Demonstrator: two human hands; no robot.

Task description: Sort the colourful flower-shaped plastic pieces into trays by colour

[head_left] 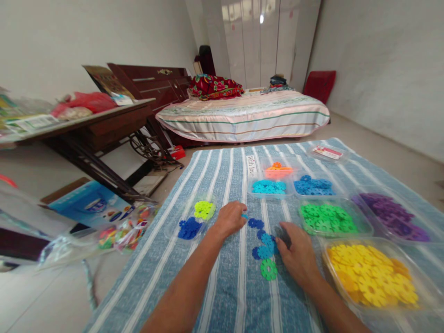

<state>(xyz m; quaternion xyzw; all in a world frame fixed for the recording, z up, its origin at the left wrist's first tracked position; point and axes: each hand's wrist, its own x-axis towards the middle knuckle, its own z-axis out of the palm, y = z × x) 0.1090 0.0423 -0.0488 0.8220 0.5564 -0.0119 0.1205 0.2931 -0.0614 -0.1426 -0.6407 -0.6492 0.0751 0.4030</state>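
Observation:
My left hand [231, 218] is closed, its fingertips pinching a light-blue flower-shaped building disc [244, 216] that shows only in part. Just to its right, on the striped cloth, lies a group of discs: dark-blue discs [255, 224], light-blue discs [266, 247] and a green disc [268, 269] at the near end. Some overlap; whether they are joined I cannot tell. My right hand [299, 249] rests at the group's right side, thumb and index finger apart. Its thumb is close to a dark-blue disc at the edge; contact is unclear.
Clear tubs stand around the hands: yellow discs [373, 273], green discs [328, 219], purple discs [391, 216], blue discs [314, 186], cyan discs [268, 187] and orange discs [278, 170]. At left, another tub holds lime discs [204, 209] and navy discs [189, 228]. A lid [328, 152] lies farther back.

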